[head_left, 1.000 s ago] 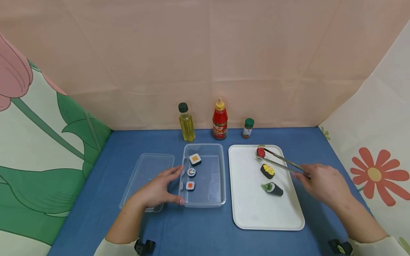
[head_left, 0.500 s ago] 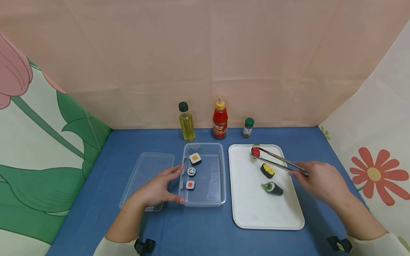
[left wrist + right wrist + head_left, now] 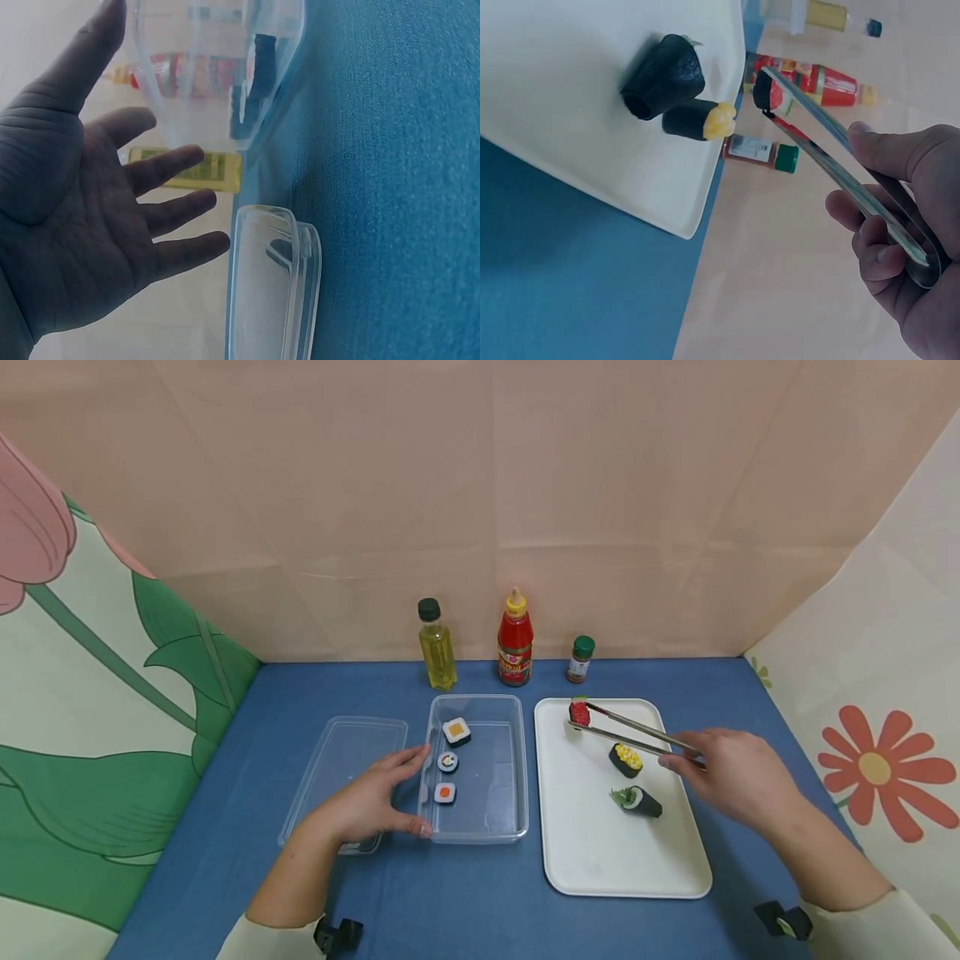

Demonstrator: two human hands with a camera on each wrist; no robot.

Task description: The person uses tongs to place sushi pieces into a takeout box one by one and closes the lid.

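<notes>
My right hand [image 3: 731, 774] grips metal tongs [image 3: 645, 735], whose tips pinch a red-topped sushi piece [image 3: 579, 713] above the far left of the white tray [image 3: 600, 868]. In the right wrist view the piece shows a dark wrap. On the tray sit a yellow-topped sushi piece [image 3: 626, 760] and a cone-shaped hand roll [image 3: 637, 802] with green at its end. My left hand [image 3: 371, 802] has spread fingers, with thumb and fingertips at the left rim of the clear plastic container [image 3: 502, 839]. Inside are a square sushi piece [image 3: 457, 732], a round roll [image 3: 447, 762] and an orange-centred roll [image 3: 445, 792].
A clear lid [image 3: 345, 752] lies left of the container, partly under the left forearm in the head view. At the back stand an oil bottle [image 3: 438, 652], a red sauce bottle [image 3: 515, 643] and a green-capped jar [image 3: 580, 660].
My right hand has moved left with the tongs, carrying the red-topped sushi piece toward the tray's left edge. The left hand has stayed at the container.
</notes>
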